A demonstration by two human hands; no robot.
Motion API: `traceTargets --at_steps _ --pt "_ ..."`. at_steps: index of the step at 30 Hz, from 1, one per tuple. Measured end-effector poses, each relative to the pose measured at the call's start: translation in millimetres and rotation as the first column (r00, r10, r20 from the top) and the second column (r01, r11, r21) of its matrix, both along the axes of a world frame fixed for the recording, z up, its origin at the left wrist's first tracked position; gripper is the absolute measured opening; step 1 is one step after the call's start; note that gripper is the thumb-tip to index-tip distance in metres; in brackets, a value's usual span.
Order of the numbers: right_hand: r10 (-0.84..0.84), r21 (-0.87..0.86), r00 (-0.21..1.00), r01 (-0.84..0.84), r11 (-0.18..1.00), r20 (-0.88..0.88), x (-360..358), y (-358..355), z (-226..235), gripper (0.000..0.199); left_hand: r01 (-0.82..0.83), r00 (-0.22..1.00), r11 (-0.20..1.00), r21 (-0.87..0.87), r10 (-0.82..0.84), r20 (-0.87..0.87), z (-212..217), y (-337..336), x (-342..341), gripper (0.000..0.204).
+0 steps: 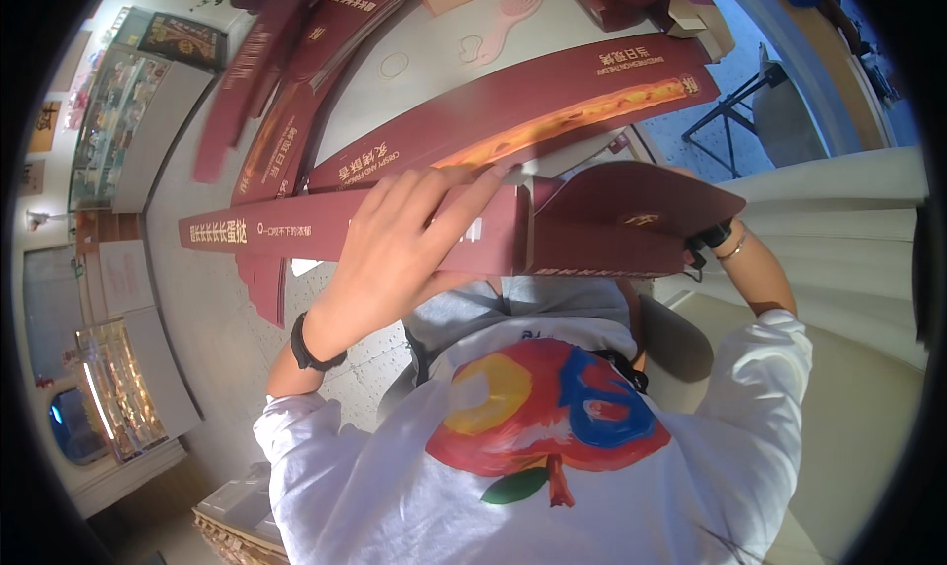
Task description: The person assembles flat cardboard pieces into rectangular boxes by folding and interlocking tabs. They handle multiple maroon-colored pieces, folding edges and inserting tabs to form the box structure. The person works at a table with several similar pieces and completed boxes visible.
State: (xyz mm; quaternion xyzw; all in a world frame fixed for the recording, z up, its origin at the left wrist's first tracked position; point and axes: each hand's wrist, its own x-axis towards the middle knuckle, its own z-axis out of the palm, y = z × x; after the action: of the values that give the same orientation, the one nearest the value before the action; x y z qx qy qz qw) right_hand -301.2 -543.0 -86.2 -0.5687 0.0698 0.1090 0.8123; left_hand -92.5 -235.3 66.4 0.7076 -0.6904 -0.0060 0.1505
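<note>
A long, narrow maroon cardboard box (326,218) with pale lettering lies across in front of my body. My left hand (400,240) grips it near its right part, fingers over the top edge and palm against the near side. At the box's right end, a wide maroon flap (646,202) stands out, folded away from the body of the box. My right forearm (760,269) reaches behind this flap, which hides most of my right hand and its fingers. Just beyond lies a flat maroon carton (513,106) printed with a long golden baked food.
More maroon cartons (340,23) are stacked on the pale table (395,97) at the far left. A pink hairbrush (508,18) lies at the far side. A dark folding chair frame (725,106) stands at right, near a pale curtain (838,230). Glass display cases (118,121) line the left.
</note>
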Motion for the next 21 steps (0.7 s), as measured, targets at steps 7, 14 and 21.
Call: traceTargets --at_steps 7,14,21 --pt "0.301 -0.325 0.889 -0.413 0.851 -0.344 66 49 103 0.061 0.019 0.999 1.0 0.018 -0.02 0.045 -11 4 -6 0.084" --pt "0.511 -0.212 0.805 -0.58 0.787 -0.301 68 34 62 0.076 -0.008 0.992 1.0 -0.015 0.01 0.129 -33 3 -8 0.067" --pt "0.509 -0.28 0.798 -0.594 0.754 -0.323 67 42 71 0.077 0.009 0.955 0.996 -0.093 0.019 0.298 -47 8 -10 0.047"
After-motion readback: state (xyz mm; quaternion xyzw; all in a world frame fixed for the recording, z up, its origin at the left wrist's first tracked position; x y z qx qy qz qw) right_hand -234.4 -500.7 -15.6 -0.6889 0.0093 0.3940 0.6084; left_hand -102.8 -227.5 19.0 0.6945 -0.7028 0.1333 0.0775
